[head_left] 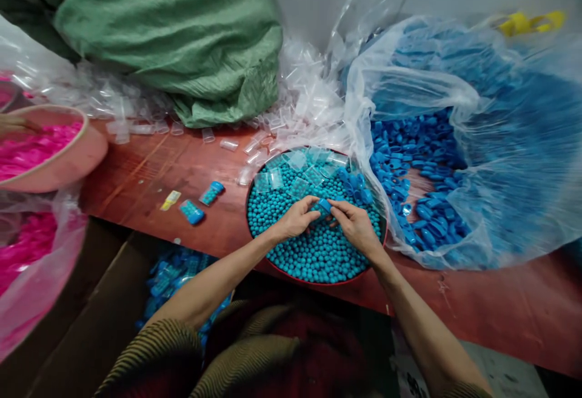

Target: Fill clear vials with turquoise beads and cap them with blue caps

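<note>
A round red-rimmed tray (318, 282) full of small turquoise balls stands on the reddish table. Above the balls, my left hand (297, 218) pinches a small container with a blue cap (323, 205). The fingers of my right hand (355, 223) close on the cap from the other side. Clear plastic cups (297, 160) lie on the balls toward the back, and loose blue caps (357, 186) lie at the tray's right. Two capped containers filled with turquoise balls (212, 192) rest on the table to the left.
An open plastic bag (513, 143) of blue caps sits right. Behind are a green sack (182, 40) and clear cups (309, 98). At left, another person's hand (18, 124) reaches into a pink basin (91, 149). Filled containers (170, 277) lie below the table's edge.
</note>
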`<state>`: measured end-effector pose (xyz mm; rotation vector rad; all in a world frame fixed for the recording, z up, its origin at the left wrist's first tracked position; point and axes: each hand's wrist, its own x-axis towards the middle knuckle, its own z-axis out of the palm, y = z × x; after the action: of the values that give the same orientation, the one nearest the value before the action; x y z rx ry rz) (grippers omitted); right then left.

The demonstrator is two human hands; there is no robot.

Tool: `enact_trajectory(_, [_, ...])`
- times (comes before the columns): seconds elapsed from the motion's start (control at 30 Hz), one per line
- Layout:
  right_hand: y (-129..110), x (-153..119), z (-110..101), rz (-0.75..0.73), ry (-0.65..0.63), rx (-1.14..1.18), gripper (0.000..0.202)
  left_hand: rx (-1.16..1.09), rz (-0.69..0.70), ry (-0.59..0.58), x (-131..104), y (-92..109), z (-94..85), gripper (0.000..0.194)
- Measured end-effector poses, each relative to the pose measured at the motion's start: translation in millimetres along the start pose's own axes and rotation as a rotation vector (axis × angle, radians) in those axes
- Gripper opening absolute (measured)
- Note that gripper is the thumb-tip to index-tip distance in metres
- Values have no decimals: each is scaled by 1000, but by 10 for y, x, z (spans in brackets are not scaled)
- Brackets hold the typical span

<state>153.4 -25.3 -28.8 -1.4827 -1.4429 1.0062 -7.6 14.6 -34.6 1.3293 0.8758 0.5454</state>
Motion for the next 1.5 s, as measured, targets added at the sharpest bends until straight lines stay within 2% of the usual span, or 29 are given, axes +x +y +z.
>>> enact_trajectory(0.13, [-30, -10, -35, 68, 2, 18, 29, -33, -12, 0, -67, 1, 21, 50])
enact_trajectory(0.23, [-48, -35, -16, 71, 26, 23, 28, -22, -5, 44, -107, 8, 38, 59])
enact_trajectory(0.43, [-114, -115, 72, -95, 23, -57, 28, 24, 119, 208, -123, 17, 131, 35])
enact_trajectory(0.53, [-103, -116, 35, -200, 4, -153, 28, 57, 157, 277, -112, 23, 138, 30])
enact_trajectory(0.63, [-76, -97, -82, -205, -75, -148, 31, 48, 98, 206, -128, 42, 69, 33])
enact_trajectory(0.73, [-68, -62, -193, -44, -171, 19, 35, 16, 44, 30, -183, 80, -18, 36])
enact_trajectory(0.8, [-78, -32, -213, 63, -144, 168, 43, 3, 52, -37, -231, 109, -40, 34])
enact_trajectory(0.9, [-110, 7, -174, 111, -23, 271, 45, 9, 78, -44, -297, 140, -7, 31])
enact_trajectory(0.97, [-142, 13, -145, 65, 6, 203, 33, 7, 61, -14, -326, 150, 33, 31])
enact_trajectory(1.07, [-179, -22, -114, -47, -51, 56, 25, 1, 34, 38, -344, 156, 73, 37])
enact_trajectory(1.13, [-179, -74, -69, -82, -109, 22, 31, 4, 54, 74, -342, 160, 82, 46])
enact_trajectory(1.2, [-157, -140, 14, -115, -136, -21, 51, 18, 102, 107, -334, 163, 82, 54])
enact_trajectory(1.3, [-123, -234, 176, -225, -87, -214, 81, 41, 152, 139, -322, 163, 86, 50])
enact_trajectory(1.4, [-125, -292, 291, -324, -2, -426, 80, 7, 139, 144, -323, 163, 107, 41])
enact_trajectory(1.5, [-142, -307, 325, -443, 94, -541, 74, -74, 124, 158, -338, 173, 148, 31])
